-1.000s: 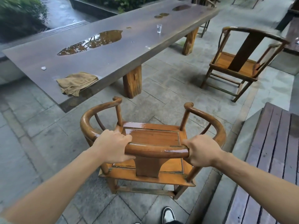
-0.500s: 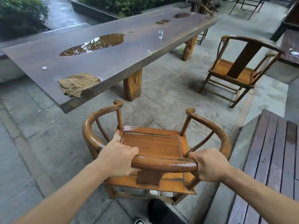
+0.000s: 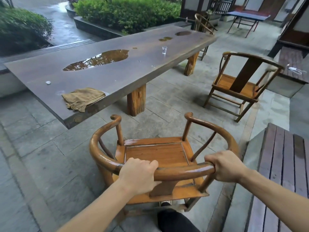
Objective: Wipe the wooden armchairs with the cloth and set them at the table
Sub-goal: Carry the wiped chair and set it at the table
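A round-backed wooden armchair [image 3: 155, 154] stands in front of me, its open side facing the long dark wooden table [image 3: 117, 72]. My left hand [image 3: 138, 174] and my right hand [image 3: 224, 166] both grip its curved top rail. The tan cloth [image 3: 82, 98] lies crumpled on the table's near corner. A second armchair [image 3: 242, 84] stands apart on the paving at the right, its back toward me. A third armchair [image 3: 203, 25] is at the table's far end.
Water puddles [image 3: 98, 60] and a small clear glass [image 3: 164, 50] sit on the table. Thick wooden table legs [image 3: 136, 100] rise from the paving. A dark slatted bench [image 3: 284, 173] runs along the right. My knee [image 3: 175, 221] shows below the chair.
The view has tilted up and I have moved forward with the chair, which now sits nearer the table. Both hands keep the same grip on the rail.
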`<move>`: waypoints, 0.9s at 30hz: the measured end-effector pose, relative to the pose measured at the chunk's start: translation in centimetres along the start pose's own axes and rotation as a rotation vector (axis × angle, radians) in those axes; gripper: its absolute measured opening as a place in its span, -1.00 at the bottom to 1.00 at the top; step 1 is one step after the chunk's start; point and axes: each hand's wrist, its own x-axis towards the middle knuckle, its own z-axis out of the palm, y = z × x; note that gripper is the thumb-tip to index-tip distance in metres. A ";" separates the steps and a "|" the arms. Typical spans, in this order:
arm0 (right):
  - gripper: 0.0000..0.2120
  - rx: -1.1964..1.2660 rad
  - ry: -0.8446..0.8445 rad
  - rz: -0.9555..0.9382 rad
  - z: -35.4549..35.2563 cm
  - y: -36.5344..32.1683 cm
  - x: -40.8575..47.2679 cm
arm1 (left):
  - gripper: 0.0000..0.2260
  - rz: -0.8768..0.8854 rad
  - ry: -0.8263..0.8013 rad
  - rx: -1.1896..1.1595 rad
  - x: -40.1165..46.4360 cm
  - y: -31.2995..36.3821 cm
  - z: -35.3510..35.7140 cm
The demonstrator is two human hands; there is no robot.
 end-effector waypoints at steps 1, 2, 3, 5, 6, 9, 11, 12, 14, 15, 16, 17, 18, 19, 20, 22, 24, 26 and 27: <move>-0.57 -0.002 0.001 -0.007 -0.3 0.9 1.5 | -0.57 -0.026 0.017 0.018 1.0 -0.4 0.3; -0.56 -0.006 0.018 -0.024 -0.5 1.7 2.8 | -0.57 -0.049 0.029 0.044 1.8 -0.7 0.4; -0.57 -0.013 0.032 -0.044 -0.9 2.9 4.5 | -0.57 -0.069 0.035 0.054 2.9 -1.0 0.5; -0.61 -0.043 0.006 -0.057 -1.6 5.3 8.0 | -0.59 -0.121 0.036 0.070 5.3 -1.4 0.8; -0.65 -0.067 -0.017 -0.080 -2.1 7.3 10.6 | -0.60 -0.163 0.052 0.085 7.2 -1.9 1.1; -0.80 -0.093 -0.094 -0.131 -3.9 12.1 15.4 | -0.61 -0.248 0.053 0.005 11.7 -1.3 1.4; -0.88 -0.087 -0.100 -0.229 -4.9 16.5 19.1 | -0.64 -0.311 0.078 -0.030 15.9 -0.6 2.1; -0.91 -0.087 -0.110 -0.264 -5.0 18.3 20.1 | -0.67 -0.327 0.070 -0.036 17.6 -0.2 2.2; -0.90 -0.098 -0.156 -0.336 -5.1 22.9 22.8 | -0.73 -0.349 0.020 -0.035 21.7 0.7 3.0; -0.88 -0.109 -0.160 -0.365 -5.1 25.5 24.4 | -0.72 -0.362 0.010 -0.046 23.9 0.9 3.2; -0.87 -0.118 -0.154 -0.377 -4.8 27.3 25.1 | -0.71 -0.375 -0.001 -0.036 25.3 1.2 3.2; -0.87 -0.116 -0.132 -0.421 -4.9 29.1 26.3 | -0.71 -0.405 0.018 -0.005 27.1 1.4 3.2; -0.86 -0.124 -0.110 -0.449 -4.8 30.0 26.8 | -0.72 -0.413 0.038 -0.018 27.9 1.4 3.5; -0.83 -0.117 -0.070 -0.495 -4.9 30.7 27.5 | -0.73 -0.424 0.060 -0.017 28.8 1.3 3.7; -0.79 -0.095 -0.027 -0.533 -4.9 31.0 27.8 | -0.72 -0.440 0.049 -0.039 28.9 1.2 3.7; -0.70 -0.032 0.003 -0.612 -4.7 31.8 28.4 | -0.65 -0.485 0.036 -0.006 29.5 1.4 3.8; -0.69 -0.010 0.024 -0.705 -4.8 32.4 28.8 | -0.61 -0.512 0.066 0.015 29.7 1.8 3.7; -0.72 -0.036 -0.012 -0.732 -4.3 32.9 28.5 | -0.60 -0.514 0.118 0.020 29.2 2.4 4.1; -0.73 -0.053 -0.011 -0.746 -3.7 33.2 28.2 | -0.60 -0.521 0.116 0.030 28.9 2.8 4.4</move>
